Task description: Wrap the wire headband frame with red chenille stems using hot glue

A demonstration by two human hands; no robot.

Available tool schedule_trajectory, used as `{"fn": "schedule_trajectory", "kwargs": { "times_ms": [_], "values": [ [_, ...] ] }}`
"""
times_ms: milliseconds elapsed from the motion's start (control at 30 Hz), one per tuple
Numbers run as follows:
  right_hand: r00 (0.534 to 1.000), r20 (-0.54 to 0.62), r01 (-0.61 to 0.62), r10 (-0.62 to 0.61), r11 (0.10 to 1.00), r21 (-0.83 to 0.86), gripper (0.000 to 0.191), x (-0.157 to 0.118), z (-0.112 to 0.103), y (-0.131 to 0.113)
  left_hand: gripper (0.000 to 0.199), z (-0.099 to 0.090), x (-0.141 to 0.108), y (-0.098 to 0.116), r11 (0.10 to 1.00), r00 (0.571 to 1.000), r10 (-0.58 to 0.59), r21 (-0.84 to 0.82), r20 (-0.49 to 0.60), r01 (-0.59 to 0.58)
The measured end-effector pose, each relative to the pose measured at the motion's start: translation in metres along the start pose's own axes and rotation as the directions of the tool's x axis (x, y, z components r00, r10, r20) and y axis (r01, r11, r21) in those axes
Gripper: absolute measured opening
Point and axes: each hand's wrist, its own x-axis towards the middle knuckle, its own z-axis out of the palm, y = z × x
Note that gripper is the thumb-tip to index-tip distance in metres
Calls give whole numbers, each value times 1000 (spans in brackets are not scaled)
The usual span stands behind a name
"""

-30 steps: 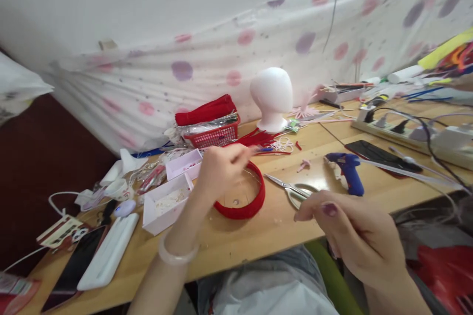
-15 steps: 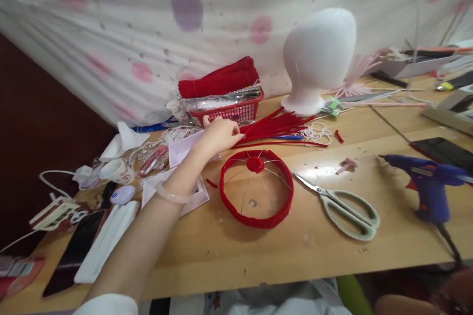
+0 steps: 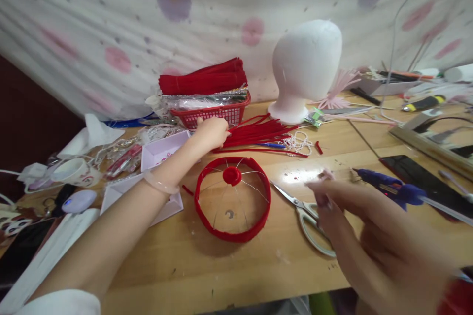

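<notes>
My left hand [image 3: 212, 133] reaches across to the left end of a bundle of red fuzzy stems [image 3: 254, 133], its fingers closed round that end. On the right, my right hand [image 3: 373, 236] hangs blurred over the table, thumb and forefinger apart, with nothing visible between them. Below the stems lies a red-wrapped ring [image 3: 232, 238] with thin wires running to a small red disc [image 3: 232, 175]. Scissors [image 3: 295, 202] lie right of the ring, their handles partly behind my right hand. A blue glue gun [image 3: 388, 187] sits beyond that hand.
A red basket [image 3: 210, 117] of materials stands behind my left hand. Right of it is a white foam head [image 3: 306, 64]. Pale trays [image 3: 162, 150], a paper cup [image 3: 76, 172] and phones are at the left; a dark phone [image 3: 421, 177] and tools lie right.
My right hand has come up from the lower right edge to above the table. My left hand stays at the stems' end. The view has shifted, so the table items appear further left.
</notes>
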Motion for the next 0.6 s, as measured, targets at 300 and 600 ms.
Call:
{"fn": "schedule_trajectory", "kwargs": {
  "times_ms": [300, 600],
  "values": [
    [957, 274, -13, 96, 957, -291, 27, 69, 45, 73, 24, -29, -60, -4, 904, 979, -144, -421, -145, 71],
    [905, 416, 22, 87, 968, -250, 28, 68, 54, 76, 13, -40, -137, -32, 696, 877, -314, -717, -364, -48]
  ]
}}
